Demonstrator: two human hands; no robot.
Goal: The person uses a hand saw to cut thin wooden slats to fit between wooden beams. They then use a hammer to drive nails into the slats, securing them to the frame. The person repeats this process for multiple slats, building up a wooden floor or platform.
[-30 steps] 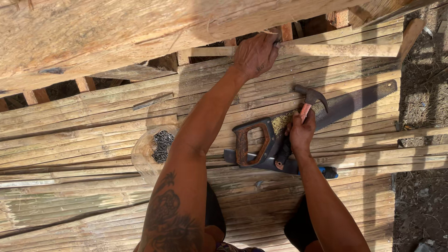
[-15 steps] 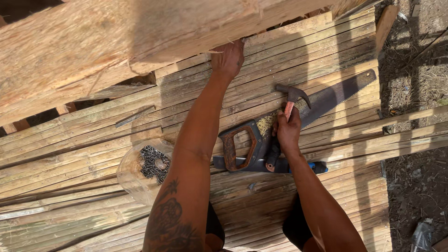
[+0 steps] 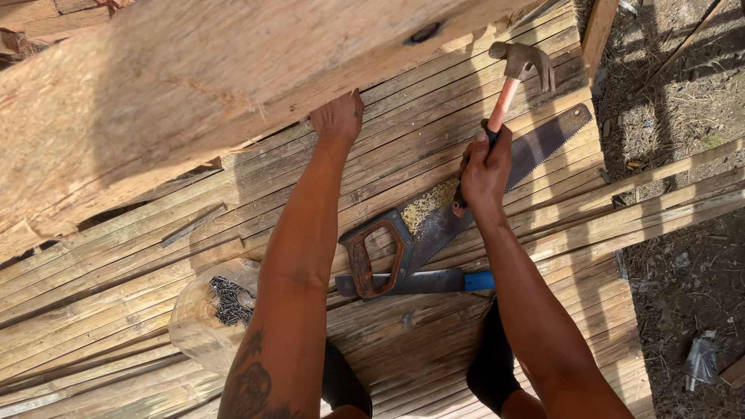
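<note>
Right hand fingers are gripping the hammer; left hand fingers are pinching under the beam edge; clear jar is holding nails.

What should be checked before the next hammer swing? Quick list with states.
1. Right hand closed firmly on the hammer handle: ok.
2. Left hand steadying the beam at its lower edge: ok.
3. Nail under the left hand fingers: cannot tell, hidden.
4. Left hand out of the hammer's path: cannot tell.
5. Handsaw lies flat on the bamboo floor, teeth close beneath the right hand: not ok.
6. Jar of nails upright beside the left arm: ok.
</note>
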